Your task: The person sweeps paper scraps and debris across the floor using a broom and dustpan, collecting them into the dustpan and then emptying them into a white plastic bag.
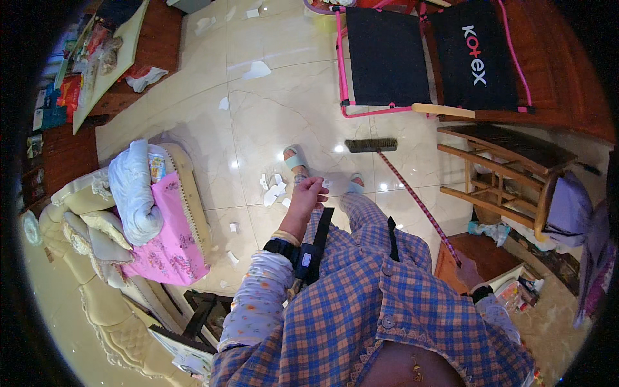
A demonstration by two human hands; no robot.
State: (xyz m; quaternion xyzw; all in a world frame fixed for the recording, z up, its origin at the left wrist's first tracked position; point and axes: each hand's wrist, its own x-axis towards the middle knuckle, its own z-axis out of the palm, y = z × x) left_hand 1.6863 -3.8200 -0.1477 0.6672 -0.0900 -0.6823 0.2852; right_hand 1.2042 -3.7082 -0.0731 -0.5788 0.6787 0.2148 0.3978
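My right hand (468, 273) grips the upper end of a broom's patterned red handle (420, 205). The handle slants away to the broom head (371, 145), whose dark bristles rest on the tiled floor a little beyond my slippered feet. My left hand (308, 193) is raised in front of me with its fingers partly curled, and I cannot tell whether anything is in it. Beneath and left of it, torn white scraps (274, 192) lie on the tiles. Further scraps, such as a larger white piece (257, 70), lie farther off.
At the left stands a cream armchair (198, 208) with a pink cloth (181, 251) and a rolled light-blue blanket (133, 193). A black folding chair with a pink frame (342, 72) is at the upper right, near a wooden chair (454, 193). A cluttered table (123, 58) stands upper left.
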